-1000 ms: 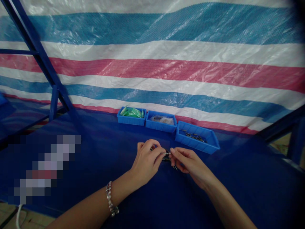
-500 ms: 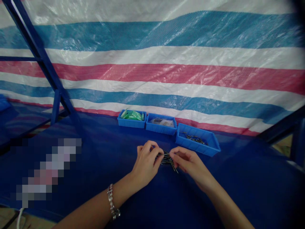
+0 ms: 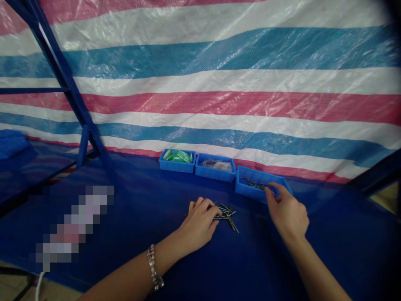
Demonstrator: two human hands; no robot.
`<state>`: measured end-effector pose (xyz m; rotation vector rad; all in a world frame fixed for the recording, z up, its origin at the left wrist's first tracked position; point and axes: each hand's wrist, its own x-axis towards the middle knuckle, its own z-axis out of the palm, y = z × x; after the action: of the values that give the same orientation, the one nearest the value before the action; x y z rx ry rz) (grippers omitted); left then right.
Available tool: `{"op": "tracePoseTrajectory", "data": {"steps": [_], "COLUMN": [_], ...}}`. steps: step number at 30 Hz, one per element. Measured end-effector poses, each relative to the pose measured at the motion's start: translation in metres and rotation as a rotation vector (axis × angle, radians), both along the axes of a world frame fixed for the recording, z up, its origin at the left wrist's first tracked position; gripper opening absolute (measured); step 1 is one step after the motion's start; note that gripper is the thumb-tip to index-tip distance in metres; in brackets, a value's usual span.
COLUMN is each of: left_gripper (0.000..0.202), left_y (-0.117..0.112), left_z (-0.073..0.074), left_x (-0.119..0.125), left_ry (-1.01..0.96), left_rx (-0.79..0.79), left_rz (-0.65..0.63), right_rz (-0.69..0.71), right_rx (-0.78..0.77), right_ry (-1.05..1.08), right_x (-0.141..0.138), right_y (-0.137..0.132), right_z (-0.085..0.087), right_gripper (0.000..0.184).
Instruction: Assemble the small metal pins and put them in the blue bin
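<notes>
Bracelet-wearing, my left hand (image 3: 202, 221) rests over a loose pile of thin metal rods (image 3: 230, 212), silver with brassy parts, on the blue tabletop. Its fingers curl round some rods at the pile's left side, and the fingertips are partly hidden. My right hand (image 3: 288, 211) reaches over the near rim of the right-hand blue bin (image 3: 253, 191). Thumb and fingers come together there; what they hold, if anything, cannot be made out. Similar metal rods (image 3: 255, 184) lie inside that bin, beside the fingertips.
Left of that bin stand a blue bin (image 3: 215, 172) with clear plastic bags and another blue bin (image 3: 177, 166) with green packets. Striped sheeting (image 3: 200, 102) hangs behind. A blue metal frame (image 3: 75, 100) rises at left, near a blurred-out long object (image 3: 77, 228) with a white cable.
My right hand has left the pile and moved right and away from me to the right-hand bin. My left hand stays at the pile. The view has tilted up slightly.
</notes>
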<state>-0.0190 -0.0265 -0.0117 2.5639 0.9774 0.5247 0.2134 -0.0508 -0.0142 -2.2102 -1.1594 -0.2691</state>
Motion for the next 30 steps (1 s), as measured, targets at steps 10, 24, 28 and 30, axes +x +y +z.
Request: {"op": "tracePoseTrajectory", "data": {"steps": [10,24,28,30], "left_gripper": [0.015,0.014,0.014,0.014], "left_y": [0.016,0.015,0.015,0.014], "left_z": [-0.005,-0.006,-0.007,-0.006], "left_x": [-0.004,-0.003,-0.004,-0.003], "left_ry": [-0.002,-0.002,0.002,-0.003], "left_rx": [0.015,0.043,0.048,0.050], "left_rz": [0.079,0.031,0.029,0.033], "right_rz": [0.753,0.564,0.505,0.509], "right_rx": [-0.214,-0.417,-0.403,-0.387], "right_ry": [0.119,0.070,-0.076,-0.098], "right_x": [-0.045,-0.076,-0.085,-0.086], "right_y": [0.000,-0.010,-0.012,-0.012], "right_z": [-0.006,0.004,0.006,0.005], "right_gripper": [0.023,0.009,0.009,0.010]}}
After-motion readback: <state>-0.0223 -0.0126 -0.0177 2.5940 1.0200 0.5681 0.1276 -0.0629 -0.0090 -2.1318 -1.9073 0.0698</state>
